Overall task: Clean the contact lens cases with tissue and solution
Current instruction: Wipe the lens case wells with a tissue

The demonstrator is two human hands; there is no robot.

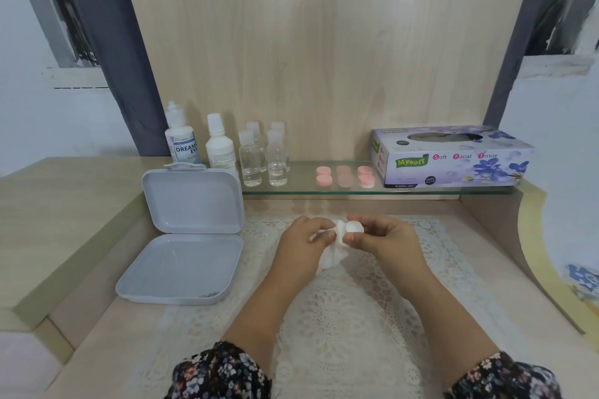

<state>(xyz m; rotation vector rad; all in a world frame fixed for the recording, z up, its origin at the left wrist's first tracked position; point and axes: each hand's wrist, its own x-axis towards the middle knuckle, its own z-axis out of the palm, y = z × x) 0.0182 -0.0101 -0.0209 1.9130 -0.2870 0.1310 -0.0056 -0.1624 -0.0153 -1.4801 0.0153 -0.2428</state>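
The small white lens case part point(353, 227) is held above the lace mat point(340, 301), near the middle of the table point(81, 317). The right hand point(382, 241) pinches it between thumb and fingers, and the left hand point(303, 244) presses a crumpled tissue point(334, 256) against it. This looks like the wiping step. Next, I think, it joins the pink cases point(345, 176) on the glass shelf point(421, 190) at 12 o'clock, or the open grey box point(181, 269) at 9 o'clock.
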